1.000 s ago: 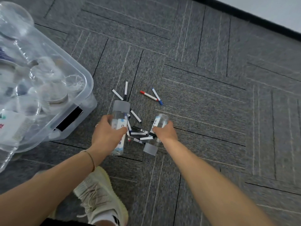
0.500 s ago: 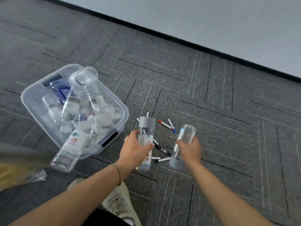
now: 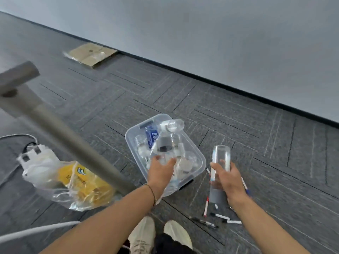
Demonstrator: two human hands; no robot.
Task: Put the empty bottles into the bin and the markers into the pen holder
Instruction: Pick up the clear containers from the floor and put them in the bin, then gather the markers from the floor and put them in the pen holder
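A clear plastic bin [image 3: 199, 158] stands on the carpet, heaped with several empty bottles. My left hand [image 3: 160, 170] holds a clear bottle with a grey cap [image 3: 167, 146] over the bin's contents. My right hand [image 3: 227, 178] grips another clear bottle [image 3: 221, 158] upside down, grey cap at the bottom, to the right of the bin. Several markers [image 3: 219, 215] lie scattered on the carpet below my right hand, one with a red cap [image 3: 206, 206]. No pen holder is in view.
A grey metal table leg [image 3: 60, 123] slants across the left. Under it lies a plastic bag with yellow contents [image 3: 80, 184] and white cables [image 3: 29, 230]. Flat cardboard [image 3: 91, 54] lies by the far wall. My shoes [image 3: 143, 235] are at the bottom.
Both hands lifted their bottles off the floor. My left hand carried its bottle left over the bin. My head rose and the view now takes in the wall and table leg.
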